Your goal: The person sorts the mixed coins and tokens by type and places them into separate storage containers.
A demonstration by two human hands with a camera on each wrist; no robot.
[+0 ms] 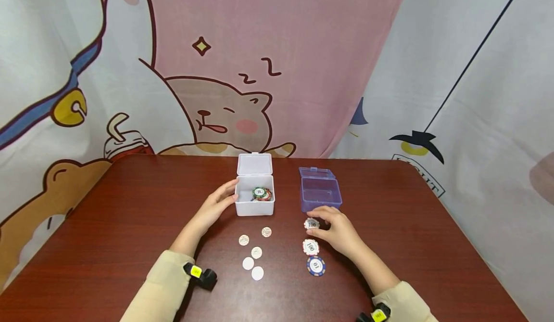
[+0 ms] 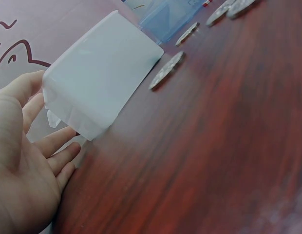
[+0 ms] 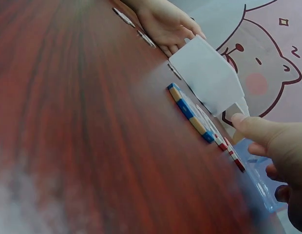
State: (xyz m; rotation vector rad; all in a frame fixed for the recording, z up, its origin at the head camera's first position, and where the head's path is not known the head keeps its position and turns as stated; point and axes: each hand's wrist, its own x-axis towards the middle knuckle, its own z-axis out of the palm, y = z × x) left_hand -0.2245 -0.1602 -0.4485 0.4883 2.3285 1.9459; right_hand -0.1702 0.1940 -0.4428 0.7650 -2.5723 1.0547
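Note:
At the left side of an open white lidded box [image 1: 255, 208], my left hand [image 1: 215, 204] rests its fingertips, fingers loosely extended. Green and red poker chips [image 1: 261, 193] lie inside this box. My right hand [image 1: 335, 228] pinches a pale poker chip [image 1: 311, 223] marked 100 between thumb and fingers, just in front of an open translucent purple box [image 1: 321, 199]. In the right wrist view, the right thumb [image 3: 253, 127] is above the table. A red-edged chip [image 1: 310, 247] and a blue chip [image 1: 316, 266] lie nearer me, almost touching.
Several pale coin-like discs [image 1: 257, 252] lie scattered on the brown table [image 1: 143, 235] between my forearms. A cartoon-printed curtain [image 1: 303, 62] hangs behind the table's far edge. Both wrists carry black strapped devices [image 1: 201, 275].

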